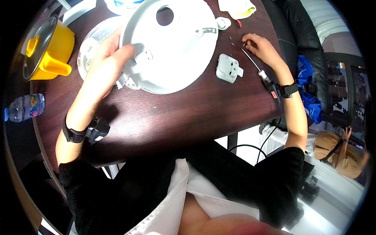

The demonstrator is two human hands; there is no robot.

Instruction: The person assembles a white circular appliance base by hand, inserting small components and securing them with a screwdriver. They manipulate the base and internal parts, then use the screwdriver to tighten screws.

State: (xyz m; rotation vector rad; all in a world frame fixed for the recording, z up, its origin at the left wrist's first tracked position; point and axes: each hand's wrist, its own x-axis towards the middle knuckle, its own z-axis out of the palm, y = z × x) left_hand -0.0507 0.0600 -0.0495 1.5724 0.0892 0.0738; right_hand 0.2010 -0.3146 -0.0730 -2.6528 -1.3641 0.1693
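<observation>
My left hand (pixel 107 62) grips the left rim of a large white round plastic cover (pixel 176 58), thumb on top. The cover is tilted up off the table, with a round hole near its far edge and small fittings on its face. To the right, my right hand (pixel 260 47) is curled over the table, thumb and forefinger pinched around a small screw (pixel 244 44). Loose screws (pixel 232 44) lie just left of those fingertips. A screwdriver (pixel 253 62) with a black handle lies between that hand and a grey-white plastic part (pixel 228 68) with slots.
A yellow pot (pixel 55 49) with a glass lid stands at the far left, near a lying water bottle (pixel 25 107). A clear round part (pixel 84 53) sits behind my left hand. A white packet (pixel 237 8) lies at the back. Another person (pixel 338 154) is off to the right.
</observation>
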